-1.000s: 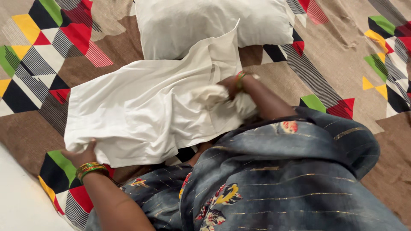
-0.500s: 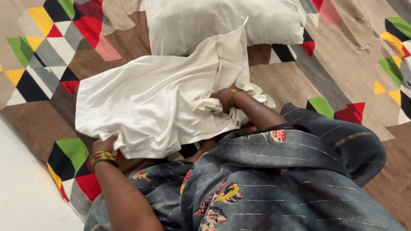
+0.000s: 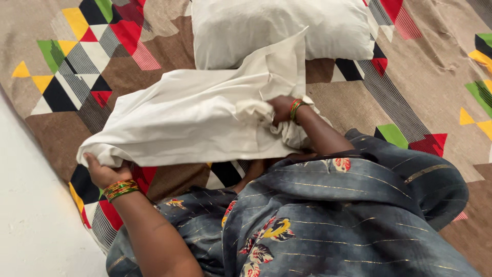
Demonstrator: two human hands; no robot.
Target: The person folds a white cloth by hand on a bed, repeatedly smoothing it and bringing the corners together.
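brown bedspread point(image 3: 410, 61) with bright geometric patches fills the whole view. nearest is the person's dark floral garment point(image 3: 333, 215). just past it the left hand point(image 3: 105, 172) pinches the near left corner of a white pillowcase point(image 3: 195, 120), fingers closed on the cloth, and the right hand point(image 3: 281, 109) is clenched on a bunched wad at its right end. so the case runs left to right between both grips, lifted a bit. beyond it, touching its far edge, sits a white pillow point(image 3: 277, 25), closer to the right hand.
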